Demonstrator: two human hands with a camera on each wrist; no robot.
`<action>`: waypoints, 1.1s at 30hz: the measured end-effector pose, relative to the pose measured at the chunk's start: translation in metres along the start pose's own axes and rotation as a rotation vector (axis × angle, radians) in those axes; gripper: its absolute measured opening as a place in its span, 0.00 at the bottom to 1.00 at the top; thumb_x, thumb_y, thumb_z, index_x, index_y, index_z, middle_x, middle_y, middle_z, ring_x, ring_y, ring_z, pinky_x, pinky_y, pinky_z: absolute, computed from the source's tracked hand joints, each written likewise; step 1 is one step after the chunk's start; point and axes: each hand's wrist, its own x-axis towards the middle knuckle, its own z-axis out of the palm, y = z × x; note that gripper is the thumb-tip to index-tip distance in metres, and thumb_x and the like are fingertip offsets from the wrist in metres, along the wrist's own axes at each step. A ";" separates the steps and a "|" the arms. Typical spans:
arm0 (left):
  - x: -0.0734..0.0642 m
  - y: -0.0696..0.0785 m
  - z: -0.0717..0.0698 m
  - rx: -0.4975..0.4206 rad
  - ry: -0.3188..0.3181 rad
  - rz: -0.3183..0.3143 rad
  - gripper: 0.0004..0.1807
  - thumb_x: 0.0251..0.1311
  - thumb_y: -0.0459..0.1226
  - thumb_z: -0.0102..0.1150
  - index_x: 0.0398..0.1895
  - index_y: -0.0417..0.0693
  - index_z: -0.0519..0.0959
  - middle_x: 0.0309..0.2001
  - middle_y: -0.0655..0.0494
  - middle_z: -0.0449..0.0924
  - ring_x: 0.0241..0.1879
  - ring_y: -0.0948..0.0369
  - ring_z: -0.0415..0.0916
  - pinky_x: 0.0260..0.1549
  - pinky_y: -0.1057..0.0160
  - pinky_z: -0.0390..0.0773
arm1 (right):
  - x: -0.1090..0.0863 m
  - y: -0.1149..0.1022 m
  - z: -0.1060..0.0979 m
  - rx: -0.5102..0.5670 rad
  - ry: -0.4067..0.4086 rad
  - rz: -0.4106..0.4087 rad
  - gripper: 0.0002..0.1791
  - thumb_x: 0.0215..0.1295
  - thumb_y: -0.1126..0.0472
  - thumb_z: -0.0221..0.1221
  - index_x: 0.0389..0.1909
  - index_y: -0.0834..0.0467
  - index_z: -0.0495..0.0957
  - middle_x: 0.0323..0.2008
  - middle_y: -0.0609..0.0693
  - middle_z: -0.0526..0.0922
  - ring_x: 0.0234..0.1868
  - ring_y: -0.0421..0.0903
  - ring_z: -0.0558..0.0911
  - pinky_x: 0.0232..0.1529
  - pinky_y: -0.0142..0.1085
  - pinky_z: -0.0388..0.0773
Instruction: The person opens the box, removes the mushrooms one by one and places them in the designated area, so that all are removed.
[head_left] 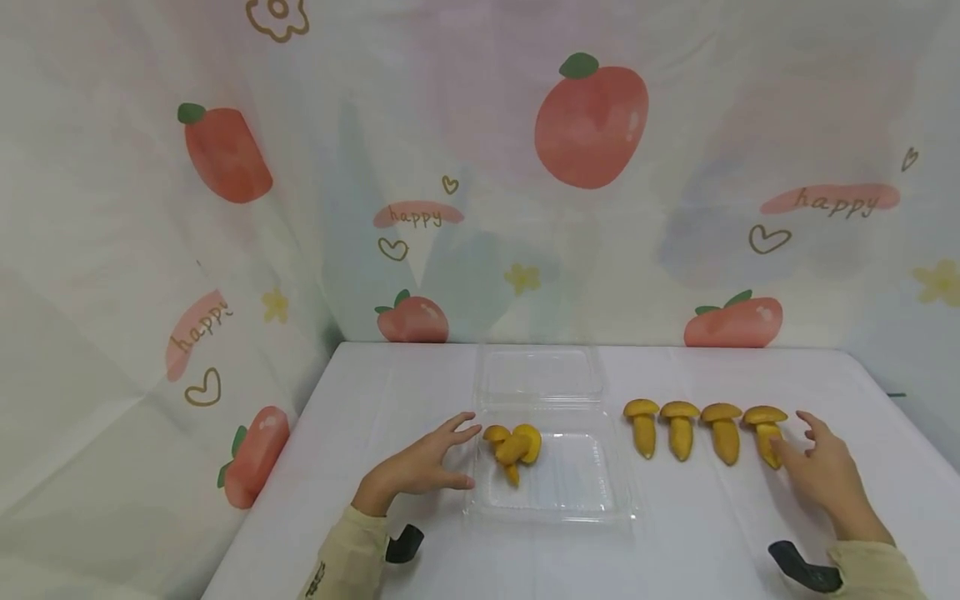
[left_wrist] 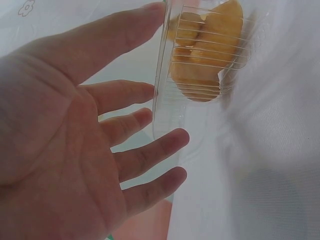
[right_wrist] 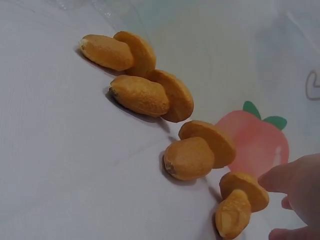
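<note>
A clear plastic clamshell box (head_left: 570, 500) lies with its lid folded back on the table. Yellow-brown mushrooms (head_left: 513, 448) are heaped at the left side of its base. My left hand (head_left: 420, 462) is beside the box's left wall, fingers spread and nothing gripped; in the left wrist view its fingertips are at the wall. To the right of the box, several more mushrooms (head_left: 681, 429) stand in a row, caps away from me. My right hand (head_left: 821, 471) is at the rightmost mushroom (head_left: 767, 433), fingers apart beside it. Whether a fingertip touches its cap, I cannot tell.
The lid (head_left: 540, 375) reaches almost to the far edge of the white table (head_left: 705, 542). Behind and to the left hangs a printed curtain (head_left: 480, 125) with fruit pictures. A dark strap end (head_left: 806, 568) sticks out by the right sleeve.
</note>
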 end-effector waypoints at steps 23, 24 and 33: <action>0.001 -0.002 0.003 -0.017 -0.001 -0.015 0.45 0.62 0.41 0.69 0.79 0.44 0.58 0.83 0.47 0.44 0.80 0.44 0.49 0.74 0.36 0.57 | -0.024 -0.052 0.004 0.066 0.175 -0.232 0.34 0.76 0.57 0.50 0.73 0.73 0.55 0.64 0.84 0.61 0.64 0.82 0.61 0.60 0.77 0.59; 0.001 -0.002 0.003 -0.018 -0.002 -0.015 0.45 0.62 0.41 0.69 0.79 0.44 0.58 0.83 0.47 0.44 0.80 0.44 0.49 0.74 0.36 0.57 | -0.026 -0.055 0.005 0.069 0.171 -0.242 0.33 0.76 0.57 0.50 0.73 0.73 0.56 0.64 0.83 0.62 0.64 0.81 0.61 0.60 0.76 0.59; -0.001 0.003 0.000 -0.007 0.002 -0.008 0.44 0.63 0.42 0.69 0.79 0.44 0.59 0.82 0.46 0.45 0.80 0.42 0.50 0.74 0.36 0.58 | -0.037 -0.077 0.020 0.097 0.179 -0.426 0.30 0.74 0.60 0.55 0.69 0.73 0.63 0.60 0.80 0.69 0.58 0.77 0.67 0.54 0.75 0.65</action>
